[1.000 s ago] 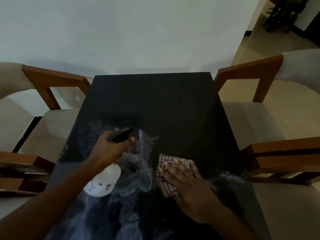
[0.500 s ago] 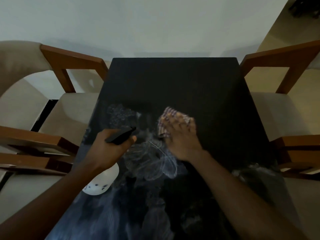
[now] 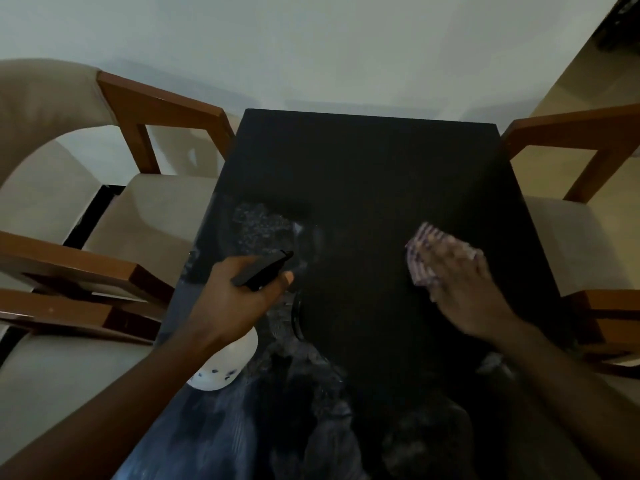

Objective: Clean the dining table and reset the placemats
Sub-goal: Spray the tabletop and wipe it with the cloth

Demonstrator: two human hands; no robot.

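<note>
Our left hand (image 3: 239,299) holds the spray bottle (image 3: 225,362), fingers (image 3: 282,280) curled round its trigger, ready for more; our right hand (image 3: 464,289), fingers (image 3: 460,261) straight, presses the checked cloth (image 3: 420,251) flat on the worktop's (image 3: 363,174) right side, spreading pressure.

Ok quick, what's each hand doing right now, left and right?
Left hand: closed around the spray bottle, gripping it near the black nozzle.
Right hand: open, fingers flat, pressing the checked cloth onto the black table.
</note>
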